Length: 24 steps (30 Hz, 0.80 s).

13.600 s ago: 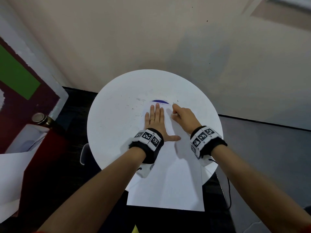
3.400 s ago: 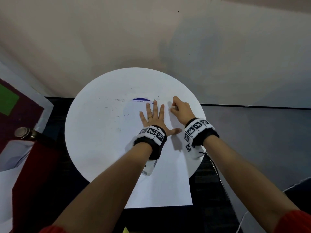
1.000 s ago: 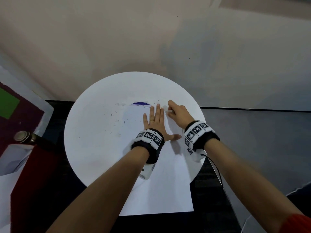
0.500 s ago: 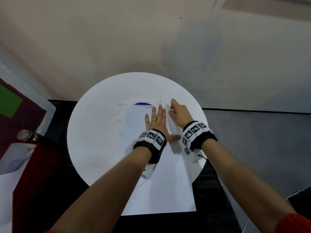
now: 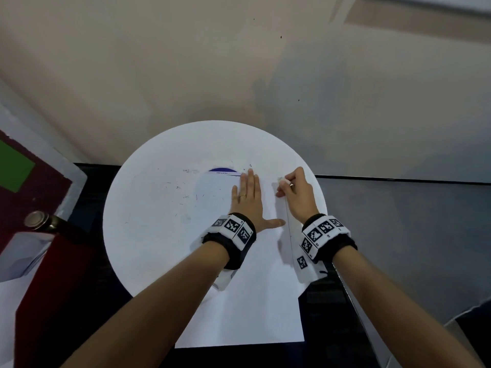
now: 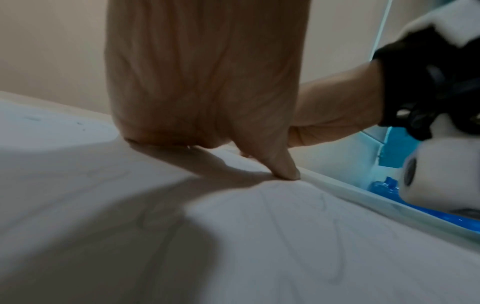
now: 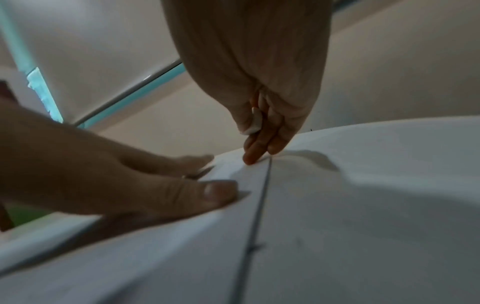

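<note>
1. White sheet (image 5: pixel 247 309) lies on the round bench (image 5: pixel 148 208), and its near end overhangs the bench rim.
2. Left grip (image 5: pixel 247 200) is on the sheet's far half, spread flat and palm down. Its thumb (image 6: pixel 283 166) presses just beside a dark line (image 7: pixel 259 205). Likely reason: it pins the sheet against sliding or lifting.
3. Right grip (image 5: pixel 295 195) is at the sheet's far right side, pinching a small white piece (image 7: pixel 253 123) that looks like an eraser. Its fingertips touch down at the line's far end.
4. That line runs lengthwise along the sheet's right side. It could be a pencil stroke, a crease or the sheet's own edge; can't tell.
5. Judgement: the work is on that line, and the left grip sits close to hold the paper taut there.
6. Purple mark (image 5: pixel 221 170) shows just beyond the sheet's far edge.
</note>
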Tool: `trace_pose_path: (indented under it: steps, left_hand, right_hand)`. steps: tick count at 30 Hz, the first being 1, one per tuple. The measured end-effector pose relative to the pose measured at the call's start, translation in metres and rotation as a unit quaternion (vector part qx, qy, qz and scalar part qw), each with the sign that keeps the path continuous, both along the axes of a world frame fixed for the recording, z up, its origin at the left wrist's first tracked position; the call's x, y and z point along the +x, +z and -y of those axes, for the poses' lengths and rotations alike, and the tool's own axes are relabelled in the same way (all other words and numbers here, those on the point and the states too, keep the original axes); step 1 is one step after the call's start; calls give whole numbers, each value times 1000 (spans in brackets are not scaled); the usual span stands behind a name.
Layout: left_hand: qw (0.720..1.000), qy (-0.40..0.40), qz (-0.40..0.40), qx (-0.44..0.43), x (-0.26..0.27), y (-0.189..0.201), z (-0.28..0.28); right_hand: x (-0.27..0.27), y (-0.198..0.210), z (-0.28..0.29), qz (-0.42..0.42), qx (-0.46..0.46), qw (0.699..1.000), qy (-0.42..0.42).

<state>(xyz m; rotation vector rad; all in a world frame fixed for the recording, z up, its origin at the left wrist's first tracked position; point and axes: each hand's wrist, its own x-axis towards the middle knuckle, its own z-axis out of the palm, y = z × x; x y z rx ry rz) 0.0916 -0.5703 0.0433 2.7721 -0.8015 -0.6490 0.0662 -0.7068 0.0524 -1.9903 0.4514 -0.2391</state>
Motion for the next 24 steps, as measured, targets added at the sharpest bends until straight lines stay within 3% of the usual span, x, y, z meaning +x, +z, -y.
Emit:
trace_pose_path:
  steps: [4, 6, 11, 13, 16, 19, 22, 24]
  left_hand:
    - [991, -135, 23, -10, 0, 1, 5]
    - [989, -146, 20, 18, 2, -3, 4]
    - [992, -120, 16, 35, 4, -3, 2]
    - [996, -51, 10, 73, 4, 0, -5]
    - [989, 61, 3, 131, 1, 11, -12]
    - [992, -29, 80, 88, -2, 16, -8]
    - [988, -156, 14, 8, 1, 13, -2]
    - [988, -150, -5, 33, 5, 13, -8]
  right_hand:
    - [-8, 0, 0, 36, 71, 996, -43]
    - [-14, 1, -2, 63, 74, 993, -73]
    - [-47, -4, -14, 26, -28, 999, -3]
    - [-53, -6, -18, -13, -100, 994, 34]
    - [-51, -4, -20, -38, -139, 988, 48]
    - [-45, -6, -19, -61, -142, 987, 35]
    - [-44, -4, -17, -75, -114, 990, 21]
    - [-43, -2, -16, -81, -98, 992, 13]
